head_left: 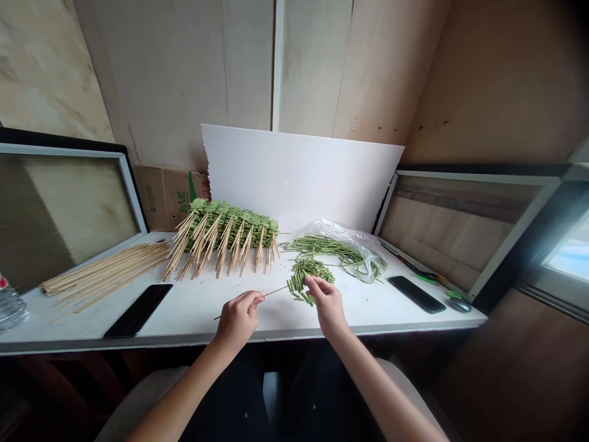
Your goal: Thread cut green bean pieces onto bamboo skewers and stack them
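My left hand is closed round a thin wooden skewer, which points right and slightly up. Several short green bean pieces are threaded side by side on its far end. At that end my right hand has thumb and fingers pinched together by the pieces. It seems to grip a bean piece, though the fingertips partly hide it. Just behind lies a heap of cut green bean pieces on the white table.
Finished bean skewers are stacked at back left, sticks facing me. Bare skewers lie left. Long beans rest in a plastic bag. Phones lie on both sides. A white board stands behind; a bottle is far left.
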`<state>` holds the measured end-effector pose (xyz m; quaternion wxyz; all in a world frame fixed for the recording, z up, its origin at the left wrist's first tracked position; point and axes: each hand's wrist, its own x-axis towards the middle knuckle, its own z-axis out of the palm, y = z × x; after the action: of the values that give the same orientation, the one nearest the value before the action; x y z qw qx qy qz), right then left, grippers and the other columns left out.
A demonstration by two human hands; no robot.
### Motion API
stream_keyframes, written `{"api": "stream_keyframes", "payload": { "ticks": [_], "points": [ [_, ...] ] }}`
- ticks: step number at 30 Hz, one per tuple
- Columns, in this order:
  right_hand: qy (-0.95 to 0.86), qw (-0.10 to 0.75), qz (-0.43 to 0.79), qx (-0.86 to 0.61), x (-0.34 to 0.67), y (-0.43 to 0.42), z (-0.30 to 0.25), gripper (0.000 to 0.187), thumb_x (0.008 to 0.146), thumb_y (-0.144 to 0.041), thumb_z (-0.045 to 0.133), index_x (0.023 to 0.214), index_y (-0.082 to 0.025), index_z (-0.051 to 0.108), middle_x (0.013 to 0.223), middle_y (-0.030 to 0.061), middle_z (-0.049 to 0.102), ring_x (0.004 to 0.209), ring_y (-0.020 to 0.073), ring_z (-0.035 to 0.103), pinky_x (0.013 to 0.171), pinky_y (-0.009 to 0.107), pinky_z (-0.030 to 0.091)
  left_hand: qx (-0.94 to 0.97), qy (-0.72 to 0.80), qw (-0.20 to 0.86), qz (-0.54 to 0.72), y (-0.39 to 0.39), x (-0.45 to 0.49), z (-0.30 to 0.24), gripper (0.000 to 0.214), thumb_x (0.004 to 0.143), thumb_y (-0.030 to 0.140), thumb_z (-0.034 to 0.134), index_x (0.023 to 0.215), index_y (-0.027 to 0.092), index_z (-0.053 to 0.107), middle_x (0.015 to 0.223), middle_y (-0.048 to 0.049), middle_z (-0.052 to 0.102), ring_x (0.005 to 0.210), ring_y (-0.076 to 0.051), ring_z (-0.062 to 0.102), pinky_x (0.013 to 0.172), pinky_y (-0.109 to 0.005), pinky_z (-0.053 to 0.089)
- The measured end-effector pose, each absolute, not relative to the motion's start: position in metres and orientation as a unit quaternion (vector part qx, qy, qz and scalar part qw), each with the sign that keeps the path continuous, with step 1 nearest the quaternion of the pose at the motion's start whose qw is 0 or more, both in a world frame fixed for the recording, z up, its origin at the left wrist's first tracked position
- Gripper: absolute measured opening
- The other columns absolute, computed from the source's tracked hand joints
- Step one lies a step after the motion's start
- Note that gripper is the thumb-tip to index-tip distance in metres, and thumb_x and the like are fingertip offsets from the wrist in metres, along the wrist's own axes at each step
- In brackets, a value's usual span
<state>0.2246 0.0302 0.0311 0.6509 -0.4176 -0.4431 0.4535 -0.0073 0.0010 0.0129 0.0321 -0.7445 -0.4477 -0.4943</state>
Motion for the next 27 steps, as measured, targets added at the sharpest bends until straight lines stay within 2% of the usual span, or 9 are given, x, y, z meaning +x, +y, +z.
{"api": "stream_keyframes", "payload": {
  "ticks": [4,7,9,12,14,16,18,23,27],
  "points": [
    [-0.463,0.642,0.446,-0.419,0.228,0.030,0.039,0.037,0.073,-0.054,0.084,0.091,-0.021,0.081,0.100,0.0072,0.078,0.092,0.0239,0.068,0.077,0.034,0.055,-0.739,-0.453,0.034,-0.498,0.000,-0.007,0.018,0.025,0.095,0.012,0.048,0.088,0.021,0.071,0.081,-0.0035,0.078,0.071,-0.018,0.074,0.065,-0.026,0.053],
    [-0.511,0.622,0.415,-0.422,0.242,0.039,0.044,0.043,0.082,-0.059,0.073,0.103,-0.023,0.081,0.105,0.0091,0.078,0.103,0.0284,0.069,0.079,0.036,0.055,-0.732,-0.476,0.034,-0.487,0.001,-0.007,0.020,0.025,0.099,0.020,0.049,0.088,0.021,0.071,0.076,-0.0025,0.077,0.065,-0.017,0.071,0.062,-0.025,0.050],
    [-0.567,0.589,0.357,-0.452,0.255,0.046,0.044,0.043,0.086,-0.059,0.067,0.103,-0.023,0.081,0.102,0.0100,0.079,0.101,0.0302,0.070,0.081,0.039,0.055,-0.727,-0.492,0.032,-0.478,0.002,-0.007,0.018,0.026,0.101,0.024,0.048,0.088,0.021,0.071,0.073,-0.0020,0.075,0.062,-0.017,0.070,0.061,-0.025,0.048],
    [-0.659,0.473,0.235,-0.536,0.275,0.055,0.036,0.027,0.082,-0.048,0.072,0.082,-0.023,0.083,0.087,0.0100,0.080,0.087,0.0304,0.071,0.084,0.043,0.052,-0.726,-0.507,0.025,-0.464,0.006,-0.010,0.013,0.026,0.101,0.025,0.048,0.089,0.022,0.071,0.071,-0.0015,0.074,0.060,-0.017,0.068,0.060,-0.025,0.046],
    [-0.694,0.373,0.165,-0.593,0.284,0.059,0.028,0.019,0.079,-0.039,0.076,0.067,-0.025,0.080,0.075,0.0098,0.078,0.086,0.0315,0.070,0.085,0.042,0.050,-0.726,-0.515,0.020,-0.455,0.009,-0.011,0.010,0.026,0.100,0.025,0.048,0.089,0.022,0.071,0.071,-0.0013,0.074,0.059,-0.017,0.067,0.060,-0.025,0.046],
    [-0.708,0.290,0.116,-0.633,0.287,0.060,0.020,0.017,0.079,-0.033,0.077,0.063,-0.026,0.080,0.069,0.0104,0.076,0.092,0.0342,0.067,0.082,0.041,0.048,-0.726,-0.520,0.019,-0.450,0.010,-0.012,0.008,0.026,0.100,0.025,0.048,0.089,0.022,0.072,0.070,-0.0011,0.074,0.060,-0.017,0.067,0.060,-0.026,0.046],
    [-0.711,0.252,0.087,-0.651,0.287,0.060,0.015,0.013,0.079,-0.029,0.076,0.067,-0.027,0.081,0.069,0.0109,0.075,0.098,0.0357,0.065,0.076,0.039,0.047,-0.727,-0.520,0.018,-0.447,0.010,-0.012,0.008,0.026,0.100,0.026,0.048,0.089,0.022,0.072,0.071,-0.0010,0.074,0.060,-0.017,0.067,0.061,-0.026,0.046],
    [-0.700,0.284,0.097,-0.648,0.282,0.059,0.010,0.011,0.075,-0.022,0.079,0.064,-0.025,0.077,0.070,0.0104,0.074,0.097,0.0347,0.064,0.073,0.037,0.045,-0.732,-0.513,0.015,-0.447,0.007,-0.011,0.009,0.027,0.100,0.026,0.048,0.089,0.022,0.072,0.070,-0.0013,0.074,0.060,-0.018,0.067,0.061,-0.026,0.046],
    [-0.688,0.335,0.123,-0.632,0.285,0.061,0.013,0.009,0.075,-0.028,0.081,0.069,-0.023,0.076,0.076,0.0102,0.076,0.088,0.0311,0.068,0.075,0.037,0.047,-0.732,-0.513,0.022,-0.447,0.008,-0.011,0.008,0.027,0.100,0.026,0.048,0.089,0.022,0.072,0.070,-0.0011,0.073,0.062,-0.018,0.068,0.062,-0.026,0.046]
  ]
}}
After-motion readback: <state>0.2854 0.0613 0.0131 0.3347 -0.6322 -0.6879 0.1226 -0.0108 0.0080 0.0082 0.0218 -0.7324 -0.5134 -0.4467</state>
